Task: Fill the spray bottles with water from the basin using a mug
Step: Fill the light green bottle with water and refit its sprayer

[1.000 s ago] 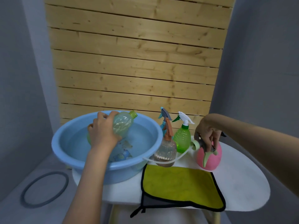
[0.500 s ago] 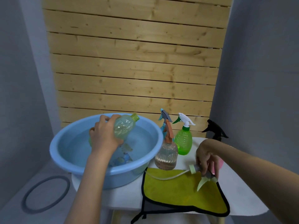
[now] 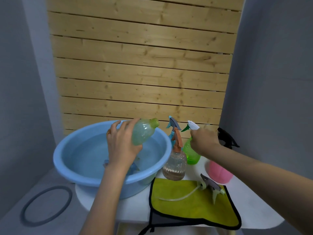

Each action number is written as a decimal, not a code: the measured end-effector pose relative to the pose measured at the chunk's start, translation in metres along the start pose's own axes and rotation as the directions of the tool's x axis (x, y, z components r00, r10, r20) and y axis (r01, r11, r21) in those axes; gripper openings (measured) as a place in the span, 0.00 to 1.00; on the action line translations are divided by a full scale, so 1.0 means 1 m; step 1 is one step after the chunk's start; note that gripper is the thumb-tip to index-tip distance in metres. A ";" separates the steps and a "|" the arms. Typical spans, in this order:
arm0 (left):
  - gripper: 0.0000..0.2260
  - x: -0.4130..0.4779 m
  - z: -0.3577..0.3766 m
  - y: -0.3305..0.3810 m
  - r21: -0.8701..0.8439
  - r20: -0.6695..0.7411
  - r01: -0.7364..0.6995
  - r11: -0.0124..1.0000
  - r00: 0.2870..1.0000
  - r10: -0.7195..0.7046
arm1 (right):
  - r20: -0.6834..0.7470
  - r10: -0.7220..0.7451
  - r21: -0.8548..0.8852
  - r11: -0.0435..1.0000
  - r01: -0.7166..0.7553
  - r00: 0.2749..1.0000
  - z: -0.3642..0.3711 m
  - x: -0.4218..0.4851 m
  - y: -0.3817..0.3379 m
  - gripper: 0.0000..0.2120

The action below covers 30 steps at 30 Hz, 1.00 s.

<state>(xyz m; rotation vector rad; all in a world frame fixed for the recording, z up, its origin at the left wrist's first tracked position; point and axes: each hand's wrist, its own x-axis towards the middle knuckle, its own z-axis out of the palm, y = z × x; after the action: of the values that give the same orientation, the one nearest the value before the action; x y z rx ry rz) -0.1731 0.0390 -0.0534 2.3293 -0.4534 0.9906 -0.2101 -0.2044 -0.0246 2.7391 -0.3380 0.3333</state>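
Note:
My left hand [image 3: 122,146] grips a pale green bottle [image 3: 144,133] without a spray head, held tilted over the blue basin [image 3: 79,180] of water. A small bluish object [image 3: 133,167] lies in the water under that hand, mostly hidden. My right hand [image 3: 205,141] is closed around the neck of the bright green spray bottle [image 3: 190,153], just below its white head. The removed spray head [image 3: 211,185] with its long tube lies on the yellow cloth [image 3: 186,211].
A clear bottle with an orange head [image 3: 174,167] stands beside the basin, and a blue spray head [image 3: 171,123] shows behind it. A pink bottle [image 3: 218,172] with a black head [image 3: 226,138] stands right. The white table [image 3: 254,209] ends near the cloth. A grey ring [image 3: 25,212] lies on the floor.
My right hand laid the spray head with its tube on the yellow cloth, let go, and moved up to the green spray bottle. My left hand lifted the pale green bottle slightly.

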 end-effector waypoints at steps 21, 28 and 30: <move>0.29 0.006 -0.011 -0.056 -0.300 0.080 0.372 0.879 0.927 -0.365 | 0.021 -0.373 0.108 0.923 0.369 0.928 -0.022 0.036 -0.141 0.16; 0.30 0.004 -0.013 -0.073 -0.307 0.120 0.479 0.822 0.877 -0.466 | 0.181 -0.290 0.467 0.866 0.177 0.940 0.007 0.059 -0.192 0.27; 0.30 0.005 -0.015 -0.077 -0.315 0.115 0.507 0.802 0.859 -0.498 | 0.236 -0.256 0.583 0.809 0.074 0.937 0.017 0.071 -0.209 0.32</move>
<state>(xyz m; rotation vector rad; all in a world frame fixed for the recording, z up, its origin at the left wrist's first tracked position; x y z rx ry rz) -0.1392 0.1081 -0.0694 1.9919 0.0081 0.5689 -0.0830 -0.0351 -0.0876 3.3938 -0.0675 -0.0632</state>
